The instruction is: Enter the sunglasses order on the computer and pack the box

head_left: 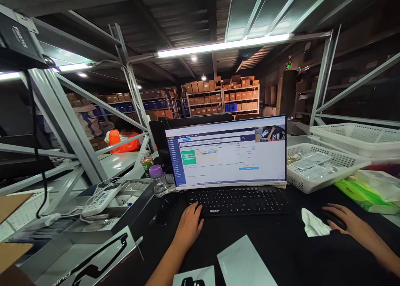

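Both hands down: left hand (189,223) at keyboard (239,200) edge, right hand (346,222) on mouse (333,219).

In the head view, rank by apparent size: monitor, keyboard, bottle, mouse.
1. Monitor.
2. Keyboard.
3. Bottle.
4. Mouse, mostly hidden under the right hand, so its rank against the bottle is unsure.

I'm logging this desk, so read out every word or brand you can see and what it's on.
"Bosston": front edge of the keyboard, by the left hand.
Monitor text: too small to read.
Black box top left and box lid lettering: cut off, unreadable.
Right hand on the mouse: no text.
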`<state>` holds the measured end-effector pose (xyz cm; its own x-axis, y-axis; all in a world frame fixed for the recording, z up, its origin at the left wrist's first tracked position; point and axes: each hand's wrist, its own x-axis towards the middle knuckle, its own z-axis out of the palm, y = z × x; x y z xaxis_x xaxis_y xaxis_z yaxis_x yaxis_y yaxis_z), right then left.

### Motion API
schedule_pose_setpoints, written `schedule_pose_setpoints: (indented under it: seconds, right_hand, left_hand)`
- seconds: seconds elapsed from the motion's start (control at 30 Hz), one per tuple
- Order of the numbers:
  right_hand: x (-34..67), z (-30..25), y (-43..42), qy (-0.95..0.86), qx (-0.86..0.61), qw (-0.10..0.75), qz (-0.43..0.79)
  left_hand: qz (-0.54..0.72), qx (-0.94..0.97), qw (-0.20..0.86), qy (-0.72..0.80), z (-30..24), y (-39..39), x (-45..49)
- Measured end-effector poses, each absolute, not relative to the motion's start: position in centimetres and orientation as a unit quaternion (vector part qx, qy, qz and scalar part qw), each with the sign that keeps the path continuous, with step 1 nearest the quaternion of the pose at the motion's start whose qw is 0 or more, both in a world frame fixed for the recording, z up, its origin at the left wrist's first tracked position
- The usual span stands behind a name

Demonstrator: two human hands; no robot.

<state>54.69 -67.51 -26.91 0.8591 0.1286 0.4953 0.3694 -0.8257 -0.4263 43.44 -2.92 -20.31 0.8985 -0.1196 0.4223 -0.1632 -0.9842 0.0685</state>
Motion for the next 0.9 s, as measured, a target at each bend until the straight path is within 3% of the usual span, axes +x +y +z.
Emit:
schedule_pose_setpoints:
  seconds: [0.73,0.9]
  right_hand:
    - [54.6,-27.5,-67.3,-0.131,-0.912,0.310,-0.233]
    - [53.6,-25.3,-66.0,-0.123,-0.920,0.282,-0.242]
  left_hand:
    - [0.216,0.973,0.044,-0.074,-20.1,-2.8,43.4]
    - [0.216,0.972,0.050,-0.082,-19.8,-3.1,43.1]
